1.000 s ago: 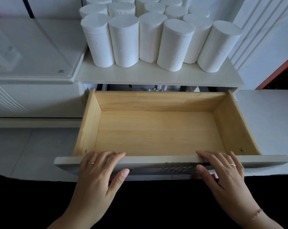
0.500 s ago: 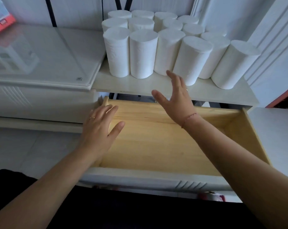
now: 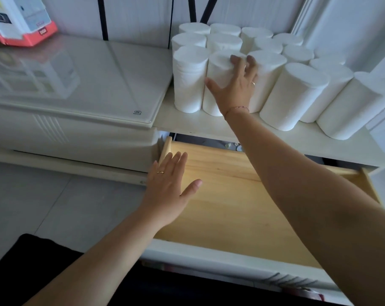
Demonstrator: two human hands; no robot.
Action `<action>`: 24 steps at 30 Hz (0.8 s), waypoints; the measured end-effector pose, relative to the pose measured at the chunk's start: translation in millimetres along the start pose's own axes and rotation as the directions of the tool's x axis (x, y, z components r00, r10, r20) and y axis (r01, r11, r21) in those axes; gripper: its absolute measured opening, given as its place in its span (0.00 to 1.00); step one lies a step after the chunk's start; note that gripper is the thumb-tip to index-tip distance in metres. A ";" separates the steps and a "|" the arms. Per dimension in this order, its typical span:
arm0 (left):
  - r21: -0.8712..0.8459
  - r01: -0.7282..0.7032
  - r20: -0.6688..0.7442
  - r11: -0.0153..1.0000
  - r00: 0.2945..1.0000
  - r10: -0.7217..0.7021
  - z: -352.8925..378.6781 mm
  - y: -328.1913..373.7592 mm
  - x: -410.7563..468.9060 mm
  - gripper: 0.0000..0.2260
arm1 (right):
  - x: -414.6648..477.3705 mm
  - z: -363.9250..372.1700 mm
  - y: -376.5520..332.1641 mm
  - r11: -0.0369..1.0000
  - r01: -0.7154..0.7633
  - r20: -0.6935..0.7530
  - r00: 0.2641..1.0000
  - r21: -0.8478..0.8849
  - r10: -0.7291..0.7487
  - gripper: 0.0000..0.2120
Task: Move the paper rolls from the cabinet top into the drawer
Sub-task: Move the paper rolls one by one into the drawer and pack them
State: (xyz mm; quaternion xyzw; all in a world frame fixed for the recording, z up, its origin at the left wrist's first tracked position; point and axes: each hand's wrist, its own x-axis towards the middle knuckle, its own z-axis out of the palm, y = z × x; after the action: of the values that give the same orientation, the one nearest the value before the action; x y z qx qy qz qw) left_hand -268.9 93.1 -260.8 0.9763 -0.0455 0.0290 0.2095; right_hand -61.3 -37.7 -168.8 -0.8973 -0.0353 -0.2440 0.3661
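Several white paper rolls [image 3: 293,93] stand upright, packed together, on the cream cabinet top [image 3: 209,127]. My right hand [image 3: 235,85] reaches to the front row and holds the second paper roll from the left [image 3: 215,69], fingers curled over its top edge and thumb on its side. That roll still stands on the cabinet top. Below, the wooden drawer [image 3: 209,252] is pulled out, with nothing on its visible floor. My left hand [image 3: 167,188] hovers flat and open over the drawer's left wall, holding nothing.
A white glass-topped cabinet [image 3: 88,85] adjoins the rolls on the left, with a red and white toy vehicle [image 3: 21,21] at its back corner. Grey floor tiles [image 3: 32,206] lie to the left of the drawer. White wall panels [image 3: 352,29] rise behind the rolls.
Both hands left the drawer's front edge. My right hand travelled up over the drawer and closed on a front-row roll. My left hand moved forward to the drawer's left wall.
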 end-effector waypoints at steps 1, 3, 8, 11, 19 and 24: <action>-0.002 0.000 -0.001 1.000 1.000 0.000 0.5 -0.2 0.0 0.37 | 0.2 0.4 -0.9 0.999 0.000 -0.010 1.000 0.052 0.001 0.35; -0.006 0.005 0.000 1.000 1.000 -0.005 1.2 -0.2 -0.4 0.37 | 0.7 -1.1 -2.9 0.987 0.012 -0.019 1.000 0.158 -0.009 0.33; -0.013 0.011 0.009 1.000 1.000 -0.011 0.7 2.7 -2.9 0.37 | 4.0 -11.7 -11.0 0.945 -0.082 0.073 0.995 0.318 0.061 0.27; -0.039 0.028 0.033 0.999 0.999 -0.027 -2.4 3.1 -3.4 0.37 | -5.3 -26.0 -13.5 0.944 -0.086 0.146 0.988 0.320 0.040 0.27; -0.055 0.029 0.040 0.998 0.999 -0.027 -8.1 1.8 -4.3 0.37 | -97.9 -91.7 3.8 0.900 0.109 0.330 0.906 0.421 -0.264 0.38; 0.000 0.033 0.118 0.999 0.992 -0.032 -11.7 -12.6 5.8 0.39 | -143.9 -80.5 39.3 0.939 0.009 0.522 0.830 0.344 -0.199 0.39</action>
State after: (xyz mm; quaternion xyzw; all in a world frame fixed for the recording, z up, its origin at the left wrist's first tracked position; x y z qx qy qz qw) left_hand -262.3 108.9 -254.8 0.9767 -0.0419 -0.0323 0.2079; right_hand -211.3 -104.1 -211.4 -0.8525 -0.2280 0.0131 0.4701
